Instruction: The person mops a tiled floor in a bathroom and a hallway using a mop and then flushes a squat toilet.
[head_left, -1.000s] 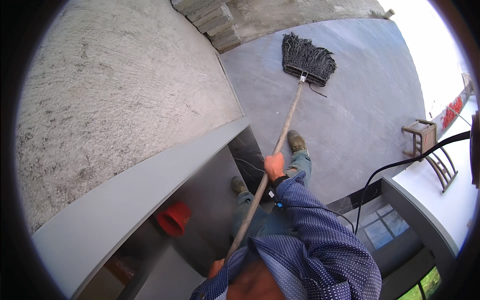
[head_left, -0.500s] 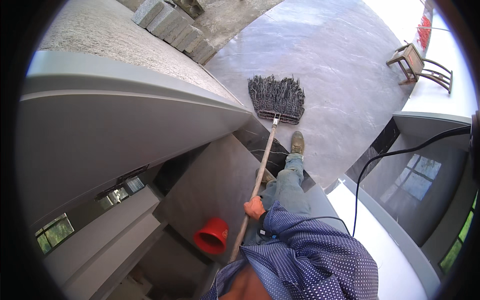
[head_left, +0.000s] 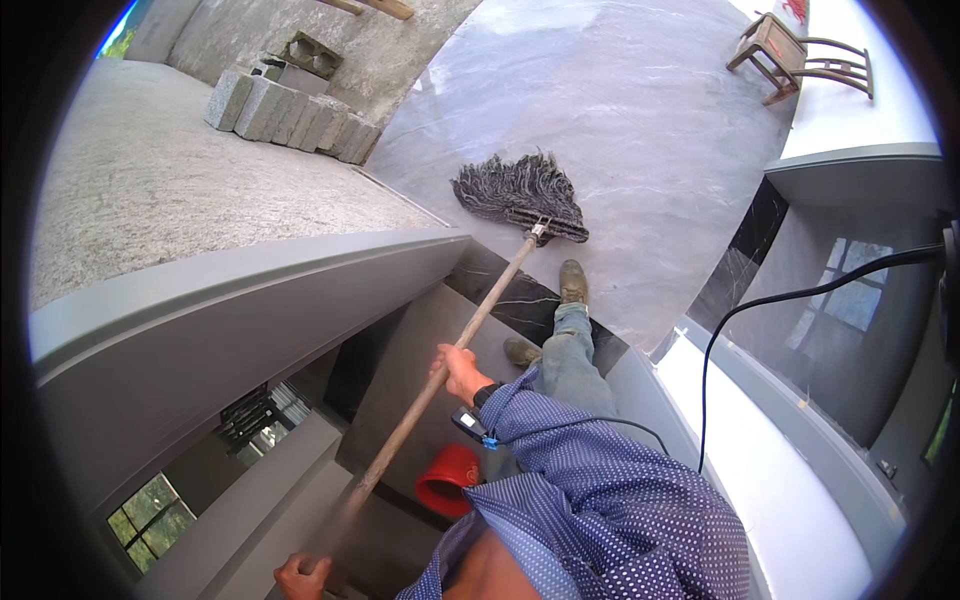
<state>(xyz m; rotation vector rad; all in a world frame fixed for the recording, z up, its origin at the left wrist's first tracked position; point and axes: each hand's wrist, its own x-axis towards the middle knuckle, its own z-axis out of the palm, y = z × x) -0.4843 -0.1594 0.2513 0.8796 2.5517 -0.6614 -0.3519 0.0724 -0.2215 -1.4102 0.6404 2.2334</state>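
A string mop [head_left: 520,190] with dark grey strands lies on the grey marbled floor, just beyond the doorway. Its wooden handle slants down toward the lower left. My right hand [head_left: 460,372] is wrapped round the middle of that handle; a dark band circles the wrist. At the lower edge my left hand [head_left: 302,577] is closed at the handle's top end, where the wood is blurred. Under the right forearm stands a red bucket [head_left: 447,480], partly covered by my shirt. My shoe [head_left: 573,282] rests on the floor close to the mop head.
A grey door frame [head_left: 250,275] runs along the left. Concrete blocks [head_left: 290,115] are lined up on rough ground at the far left. A wooden chair [head_left: 790,55] stands by the white wall at the far right. A black cable [head_left: 770,305] loops down on the right.
The mop head has turned and its handle has swung toward the lower left. My right hand has moved up and left with it. My left hand has come into view.
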